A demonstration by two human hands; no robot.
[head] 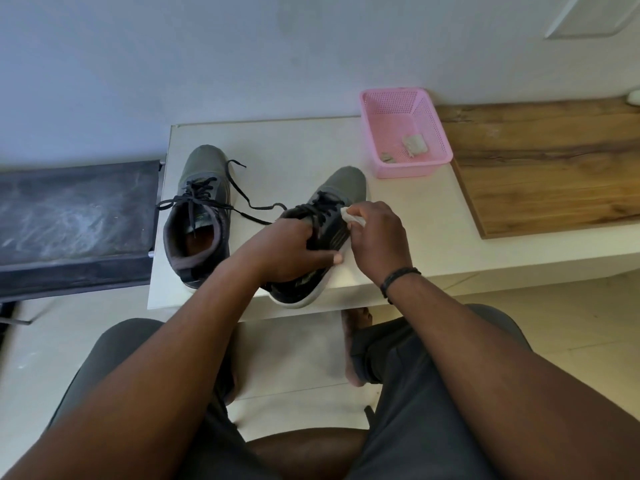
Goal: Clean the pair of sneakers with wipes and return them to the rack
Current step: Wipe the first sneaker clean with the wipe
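Two grey-and-black sneakers with black laces stand on a low white table (277, 154). The left sneaker (201, 209) sits untouched, its laces loose. My left hand (294, 251) grips the collar and side of the right sneaker (343, 185), whose heel reaches the table's front edge. My right hand (377, 237) pinches a white wipe (353, 218) against that sneaker's right side, near the laces.
A pink mesh basket (433, 133) holding a few used wipes stands at the table's back right. A wooden board (554, 168) lies to the right, a dark dusty rack shelf (76, 216) to the left. My knees and bare feet are below the table.
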